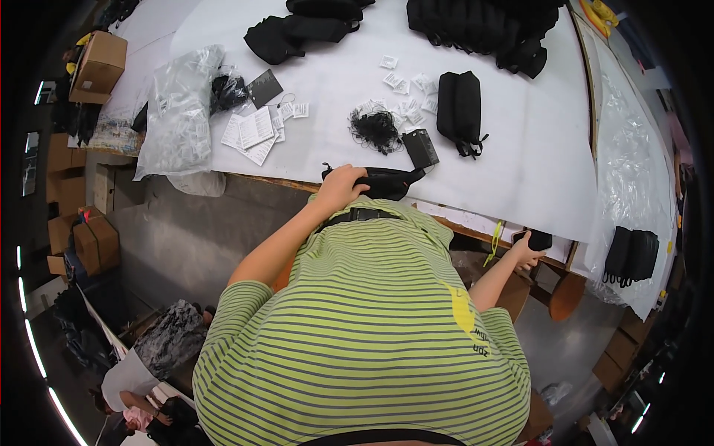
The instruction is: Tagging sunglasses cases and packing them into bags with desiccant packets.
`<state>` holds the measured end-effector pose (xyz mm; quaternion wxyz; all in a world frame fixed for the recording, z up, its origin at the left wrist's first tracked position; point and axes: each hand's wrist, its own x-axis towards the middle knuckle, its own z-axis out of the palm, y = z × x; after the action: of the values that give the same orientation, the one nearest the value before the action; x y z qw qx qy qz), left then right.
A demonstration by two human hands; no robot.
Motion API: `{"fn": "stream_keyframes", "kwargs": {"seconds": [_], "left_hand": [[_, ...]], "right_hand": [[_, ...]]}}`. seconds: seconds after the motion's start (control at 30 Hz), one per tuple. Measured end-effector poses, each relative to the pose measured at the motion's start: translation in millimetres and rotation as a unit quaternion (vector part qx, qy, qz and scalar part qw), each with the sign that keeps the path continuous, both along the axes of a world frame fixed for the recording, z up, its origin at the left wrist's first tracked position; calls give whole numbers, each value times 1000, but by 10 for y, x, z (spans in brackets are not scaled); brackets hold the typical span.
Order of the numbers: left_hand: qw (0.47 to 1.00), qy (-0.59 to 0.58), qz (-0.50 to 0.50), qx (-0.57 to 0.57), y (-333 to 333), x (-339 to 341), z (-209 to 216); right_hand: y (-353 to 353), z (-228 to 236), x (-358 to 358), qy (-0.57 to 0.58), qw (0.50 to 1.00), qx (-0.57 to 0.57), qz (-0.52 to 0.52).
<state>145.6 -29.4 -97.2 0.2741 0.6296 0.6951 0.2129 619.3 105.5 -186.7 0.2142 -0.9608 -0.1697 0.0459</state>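
At the table's near edge, my left hand [343, 187] has its fingers curled over one end of a black fabric pouch [387, 183]. Out to the right and lower, my right hand [527, 254] grips a dark, flat object [537, 240] beside the table edge; its kind is not clear. A yellow-green strap [494, 244] hangs just left of that hand. Beyond the pouch lie a tangle of black cords [375, 128], a black card tag [421, 149] and several small white labels [411, 109]. Another black pouch [459, 108] lies to their right.
White sheeting covers the table [520, 149]. A clear plastic bag [182, 104] and printed white slips [255, 130] lie at the left. More black pouches [476, 26] are piled at the far side. Right of the table, two black pouches [631, 255] rest on plastic. Cardboard boxes [97, 244] stand left.
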Motion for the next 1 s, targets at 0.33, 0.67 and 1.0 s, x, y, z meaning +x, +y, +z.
{"fn": "stream_keyframes", "kwargs": {"seconds": [0.33, 0.67, 1.0], "left_hand": [[997, -9, -30, -66, 116, -28, 18], [996, -8, -38, -86, 151, -17, 16], [996, -38, -47, -71, 168, 3, 334]], "right_hand": [[41, 108, -104, -33, 999, -22, -24], [-57, 263, -198, -18, 999, 23, -22], [-29, 188, 107, -27, 995, 71, 61]]}}
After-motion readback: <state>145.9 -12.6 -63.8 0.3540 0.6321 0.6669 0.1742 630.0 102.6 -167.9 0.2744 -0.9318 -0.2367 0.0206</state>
